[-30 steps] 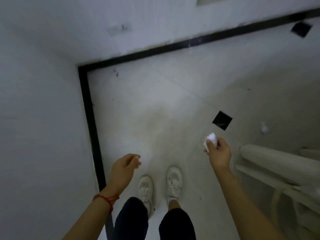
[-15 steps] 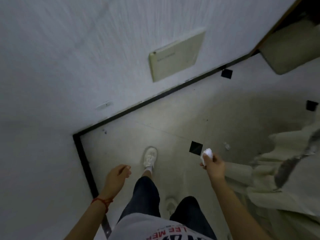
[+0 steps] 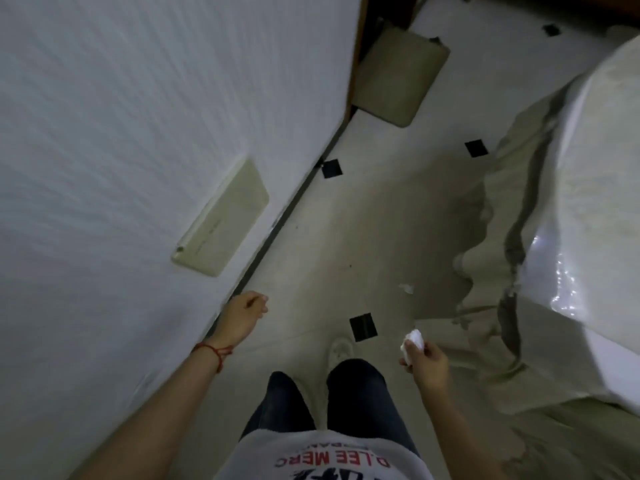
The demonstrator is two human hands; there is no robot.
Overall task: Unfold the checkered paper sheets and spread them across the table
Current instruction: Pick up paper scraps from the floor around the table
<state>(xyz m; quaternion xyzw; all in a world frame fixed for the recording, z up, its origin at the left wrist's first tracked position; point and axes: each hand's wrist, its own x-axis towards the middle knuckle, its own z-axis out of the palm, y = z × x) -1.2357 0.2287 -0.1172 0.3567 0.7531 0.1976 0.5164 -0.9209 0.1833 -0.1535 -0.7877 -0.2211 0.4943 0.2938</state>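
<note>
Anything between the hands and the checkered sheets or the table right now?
Cannot say: no checkered sheets show in this view. The right hand pinches a small white wad; the left hand hangs loosely curled, holding nothing. A cloth-draped, plastic-covered surface stands to the right; bare floor lies ahead, with one small white scrap on it.

A small white wad of paper [image 3: 412,342] is pinched in the right hand [image 3: 426,362] at five o'clock. The left hand [image 3: 244,316], fingers loosely curled and holding nothing, is seen at seven o'clock beside the white wall [image 3: 138,133]. A cloth-covered piece of furniture [image 3: 554,271] is seen at three o'clock.
</note>
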